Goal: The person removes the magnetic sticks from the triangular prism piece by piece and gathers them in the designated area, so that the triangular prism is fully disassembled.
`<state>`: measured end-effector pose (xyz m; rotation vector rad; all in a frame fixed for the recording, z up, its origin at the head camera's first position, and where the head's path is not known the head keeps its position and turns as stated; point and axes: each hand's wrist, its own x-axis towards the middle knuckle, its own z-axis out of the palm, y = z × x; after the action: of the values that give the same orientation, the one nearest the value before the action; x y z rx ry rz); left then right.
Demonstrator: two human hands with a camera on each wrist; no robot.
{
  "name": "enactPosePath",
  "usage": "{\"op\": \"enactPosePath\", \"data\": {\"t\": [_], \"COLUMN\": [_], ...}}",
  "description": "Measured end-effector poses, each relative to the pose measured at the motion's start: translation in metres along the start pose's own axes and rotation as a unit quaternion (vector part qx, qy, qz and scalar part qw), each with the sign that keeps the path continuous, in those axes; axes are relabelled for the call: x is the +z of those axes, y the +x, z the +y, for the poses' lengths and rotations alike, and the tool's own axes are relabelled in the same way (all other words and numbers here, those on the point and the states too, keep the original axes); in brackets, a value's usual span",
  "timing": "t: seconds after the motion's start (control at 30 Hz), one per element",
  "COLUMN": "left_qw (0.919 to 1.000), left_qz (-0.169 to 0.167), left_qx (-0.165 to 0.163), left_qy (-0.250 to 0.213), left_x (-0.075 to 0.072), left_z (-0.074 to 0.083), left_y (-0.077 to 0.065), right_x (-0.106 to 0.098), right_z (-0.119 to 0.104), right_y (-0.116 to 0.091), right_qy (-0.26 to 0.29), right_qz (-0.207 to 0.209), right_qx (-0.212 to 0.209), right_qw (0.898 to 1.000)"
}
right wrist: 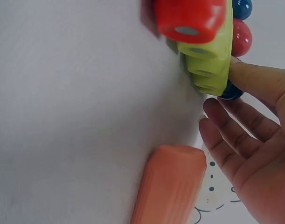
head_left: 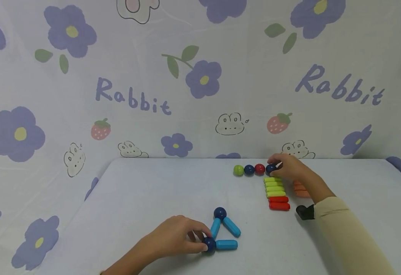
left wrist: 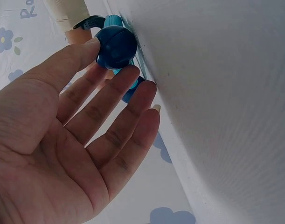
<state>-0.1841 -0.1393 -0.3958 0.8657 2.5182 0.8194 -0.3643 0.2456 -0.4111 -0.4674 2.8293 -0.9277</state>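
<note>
My left hand pinches a dark blue ball between thumb and fingers at the table's front. Light blue magnetic rods meet this ball: one rod points right, another rod runs up to a second dark blue ball. From that upper ball a third rod slants down right, its lower end apart from the first rod. At the back, my right hand pinches the dark blue ball ending a row of balls; in the right wrist view, yellow-green rods partly hide it.
Left of that ball sit a red ball, another dark blue ball and a green ball. Yellow-green rods and red rods lie stacked in front. Orange rods lie beneath the right forearm, near a black wrist strap.
</note>
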Motion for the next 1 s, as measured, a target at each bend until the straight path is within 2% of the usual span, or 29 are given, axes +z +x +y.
{"op": "enactPosePath", "data": {"t": [0.13,0.23,0.33,0.4,0.5,0.57,0.67,0.77,0.83,1.0], "left_qw": [1.0,1.0,1.0,1.0,1.0,1.0,1.0,0.9999,0.9999,0.9999], "left_qz": [-0.001,-0.001,-0.001,0.0,0.001,0.001,0.001,0.001,0.0,0.0], "left_qx": [0.003,0.004,0.006,0.007,0.004,0.004,0.008,0.011,0.011,0.01], "left_qy": [-0.001,-0.003,-0.003,-0.001,0.002,0.002,-0.003,-0.005,-0.005,-0.004], "left_x": [0.001,0.001,0.0,0.0,0.0,-0.001,0.0,0.0,0.001,0.0], "left_z": [0.0,-0.001,0.0,0.0,0.0,0.0,-0.001,-0.002,-0.002,-0.001], "left_y": [0.0,0.0,0.0,0.0,0.0,0.0,0.0,0.0,0.0,0.001], "right_x": [-0.004,-0.005,0.0,0.008,0.029,0.046,0.073,0.092,0.098,0.097], "right_z": [-0.005,-0.013,-0.033,-0.053,-0.087,-0.107,-0.131,-0.143,-0.146,-0.147], "right_y": [-0.006,-0.012,-0.025,-0.038,-0.059,-0.072,-0.088,-0.097,-0.099,-0.1], "right_qy": [-0.004,-0.014,-0.016,-0.014,-0.02,-0.047,-0.095,-0.15,-0.173,-0.166], "right_qz": [0.005,0.036,0.066,0.065,0.017,-0.025,-0.079,-0.085,-0.073,-0.067], "right_qx": [0.006,-0.013,-0.046,-0.074,-0.122,-0.144,-0.139,-0.133,-0.132,-0.122], "right_qw": [1.0,0.999,0.997,0.995,0.992,0.988,0.983,0.976,0.973,0.976]}}
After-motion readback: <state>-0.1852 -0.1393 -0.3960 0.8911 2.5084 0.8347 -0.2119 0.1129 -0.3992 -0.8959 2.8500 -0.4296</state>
